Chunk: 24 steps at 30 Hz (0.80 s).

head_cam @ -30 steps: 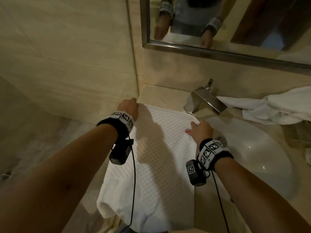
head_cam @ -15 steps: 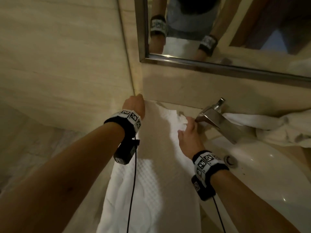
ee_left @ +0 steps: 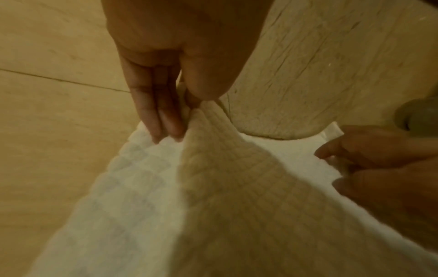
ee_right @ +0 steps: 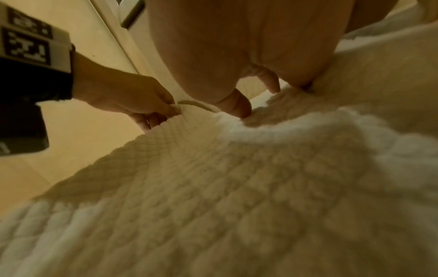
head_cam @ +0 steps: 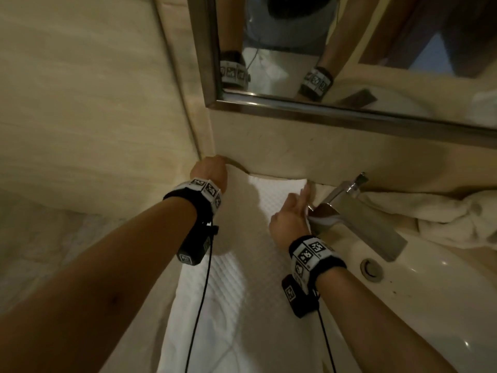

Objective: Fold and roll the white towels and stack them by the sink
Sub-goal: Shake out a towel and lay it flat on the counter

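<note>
Head view: a white waffle-textured towel (head_cam: 242, 265) lies spread lengthwise on the beige stone worktop (head_cam: 269, 154) in the corner, left of the white oval sink (head_cam: 443, 305), its near end hanging over the front edge. The left hand (head_cam: 209, 170) sits at the towel's far left corner by the wall, and the right hand (head_cam: 290, 219) is at the far right corner, just beside the square chrome tap (head_cam: 349, 211). A crumpled second white towel (head_cam: 430, 211) lies behind the sink on the right, below the metal-framed mirror (head_cam: 322, 111). Left wrist view: the left hand (ee_left: 170, 75) pinches the towel (ee_left: 213, 206) corner between thumb and fingers, lifting it into a ridge; that grip is closed on the cloth. The right hand (ee_left: 379, 168) shows at the right edge. Right wrist view: the right hand (ee_right: 237, 56) has thumb and fingers curled down into the towel (ee_right: 237, 187) edge, gripping it, while the left hand (ee_right: 123, 97) holds the opposite corner.
</note>
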{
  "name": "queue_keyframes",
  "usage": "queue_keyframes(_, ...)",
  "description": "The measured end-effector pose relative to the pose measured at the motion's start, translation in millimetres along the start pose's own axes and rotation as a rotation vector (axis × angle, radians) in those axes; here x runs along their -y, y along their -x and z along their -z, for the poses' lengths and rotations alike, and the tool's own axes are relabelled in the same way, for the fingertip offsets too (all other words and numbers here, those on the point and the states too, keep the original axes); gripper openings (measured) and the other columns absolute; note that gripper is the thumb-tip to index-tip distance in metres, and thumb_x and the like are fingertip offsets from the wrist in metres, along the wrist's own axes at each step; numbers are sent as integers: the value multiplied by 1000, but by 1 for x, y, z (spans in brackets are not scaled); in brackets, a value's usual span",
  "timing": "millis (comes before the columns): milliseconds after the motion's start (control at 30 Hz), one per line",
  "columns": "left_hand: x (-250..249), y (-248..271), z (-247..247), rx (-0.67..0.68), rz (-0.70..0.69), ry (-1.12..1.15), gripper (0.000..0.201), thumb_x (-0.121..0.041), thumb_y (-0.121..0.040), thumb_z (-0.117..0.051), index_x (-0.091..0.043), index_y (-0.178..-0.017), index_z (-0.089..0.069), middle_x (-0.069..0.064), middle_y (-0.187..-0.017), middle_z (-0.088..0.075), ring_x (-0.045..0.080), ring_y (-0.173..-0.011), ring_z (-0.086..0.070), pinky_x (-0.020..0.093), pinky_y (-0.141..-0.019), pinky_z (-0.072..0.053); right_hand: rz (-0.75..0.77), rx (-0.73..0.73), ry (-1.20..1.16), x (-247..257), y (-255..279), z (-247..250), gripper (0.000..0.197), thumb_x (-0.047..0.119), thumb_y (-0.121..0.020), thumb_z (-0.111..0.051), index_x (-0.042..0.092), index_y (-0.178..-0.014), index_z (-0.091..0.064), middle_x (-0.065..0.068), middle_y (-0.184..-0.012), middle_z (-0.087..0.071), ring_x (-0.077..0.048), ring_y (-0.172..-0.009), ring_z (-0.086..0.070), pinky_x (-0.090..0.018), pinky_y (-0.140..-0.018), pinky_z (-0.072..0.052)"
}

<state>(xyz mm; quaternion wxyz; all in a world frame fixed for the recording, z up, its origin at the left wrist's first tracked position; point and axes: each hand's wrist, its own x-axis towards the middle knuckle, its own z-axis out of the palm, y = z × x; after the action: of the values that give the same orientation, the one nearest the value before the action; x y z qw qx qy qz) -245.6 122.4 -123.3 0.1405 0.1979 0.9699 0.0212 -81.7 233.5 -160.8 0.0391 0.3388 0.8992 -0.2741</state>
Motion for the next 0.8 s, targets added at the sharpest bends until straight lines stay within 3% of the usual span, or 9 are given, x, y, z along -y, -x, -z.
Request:
queue_keyframes(67,2,-7,-2,16,12,-18,32,-14,-101,-33,-6,-124,-55,18,-128,-57,35,-115,-56,38,-92,-45,18,-13,-61,-1,-3,-1,61,12,-92,-46,3,-147,-21,-10,-150,37,-26,-147,-7,-21,-112,-24)
queue_keyframes(133,4,-13,-8,11,31,-37,33,-14,-101,-31,-7,-124,-55,17,-128,-56,35,-115,-55,38,-92,-45,29,31,-115,-4,-10,1,63,12,-94,-44,8,-150,-17,0,-148,42,-20,-147,-4,-17,-108,-19)
queue_keyframes(233,6,-17,-17,2,60,-30,33,-15,-100,-31,-7,-123,-55,19,-125,-58,36,-113,-56,39,-89,-45,28,60,-100,-4,-11,2,66,14,-94,-43,10,-152,-12,8,-147,43,-18,-148,0,-20,-108,-22)
queue_keyframes(367,7,-21,-24,-44,90,60,30,-16,-100,-33,-6,-123,-50,20,-121,-58,38,-110,-57,41,-88,-46,102,21,27,-3,-12,-3,59,19,-95,-39,2,-149,-22,-5,-156,28,-29,-147,16,-37,-122,-8)
queue_keyframes(467,6,-14,-29,-77,136,258,37,-21,-99,-38,-5,-133,-33,25,-122,-51,43,-107,-54,45,-85,-43,102,-59,-127,-3,-13,-3,68,13,-92,-44,11,-153,-13,6,-152,38,-17,-149,6,-27,-112,-33)
queue_keyframes(600,-7,8,-38,-78,-25,41,58,-41,-96,-42,1,-135,-32,20,-128,-43,37,-112,-44,42,-97,-33,312,-179,-95,-6,-9,-3,70,1,-90,-52,12,-152,-21,2,-161,15,-19,-149,9,-14,-115,-3)
queue_keyframes(667,-14,24,-42,-88,-72,-97,66,-49,-95,-36,3,-135,-31,20,-132,-41,37,-114,-42,45,-101,-29,350,-168,-18,-2,-4,-6,66,8,-93,-52,9,-152,-21,-2,-162,8,-20,-149,8,-10,-112,6)
queue_keyframes(733,-19,41,-54,-78,-104,-193,74,-55,-95,-29,2,-142,-22,25,-143,-32,43,-127,-34,50,-107,-25,293,-93,87,2,4,-12,66,24,-99,-44,9,-153,-10,-8,-161,12,-24,-148,14,-25,-119,9)
queue_keyframes(800,-22,61,-73,-69,-113,-154,80,-62,-92,-21,-10,-151,-3,31,-153,-6,49,-139,-10,59,-112,-15,152,-3,153,2,8,-17,72,40,-100,-35,11,-153,2,-13,-158,21,-29,-144,24,-37,-116,16)
